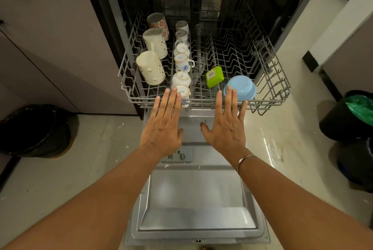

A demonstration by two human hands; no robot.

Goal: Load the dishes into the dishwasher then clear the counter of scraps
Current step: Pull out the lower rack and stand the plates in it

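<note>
The dishwasher stands open with its door (193,199) folded down and the grey wire rack (268,80) pulled out. Along the rack's left side lie tall cream mugs (150,67) and a red-patterned mug (158,22). A row of small white cups (181,62) runs down the middle. A green box (214,76) and an upturned blue bowl (241,87) sit at the front right. My left hand (163,124) and my right hand (228,124) are flat, fingers straight, with the fingertips at the rack's front rail. Neither holds anything.
A black bin (34,130) stands on the floor at the left. Another black bin with a green liner (351,116) stands at the right, with a dark container below it. Cabinets flank the dishwasher. Pale scraps dot the tiled floor.
</note>
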